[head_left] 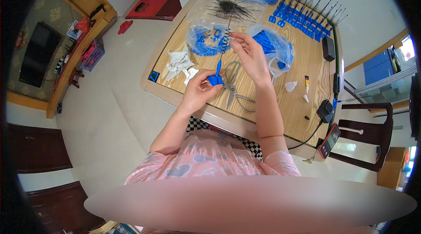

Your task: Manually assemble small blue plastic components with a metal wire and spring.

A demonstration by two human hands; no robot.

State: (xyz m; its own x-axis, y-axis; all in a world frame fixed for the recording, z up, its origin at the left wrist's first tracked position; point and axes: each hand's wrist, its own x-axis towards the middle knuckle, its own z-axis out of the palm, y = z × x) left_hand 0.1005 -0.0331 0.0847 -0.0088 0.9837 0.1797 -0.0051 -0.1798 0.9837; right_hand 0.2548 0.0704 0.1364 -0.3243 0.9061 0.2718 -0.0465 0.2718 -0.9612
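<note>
Here the brush part [221,56] was a thin piece with a blue plastic base and stem below and a dark coiled wire section above. It stood nearly upright over the wooden worktop [280,102], long axis running from near to far. The left hand [202,85] pinched its blue base; the right hand [248,54] pinched its upper wire end.

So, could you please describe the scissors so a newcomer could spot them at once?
Start at the wooden table, near its front edge. The scissors lie flat there, just right of the left hand. They are the only bare metal tool, grey among blue plastic parts.
</note>
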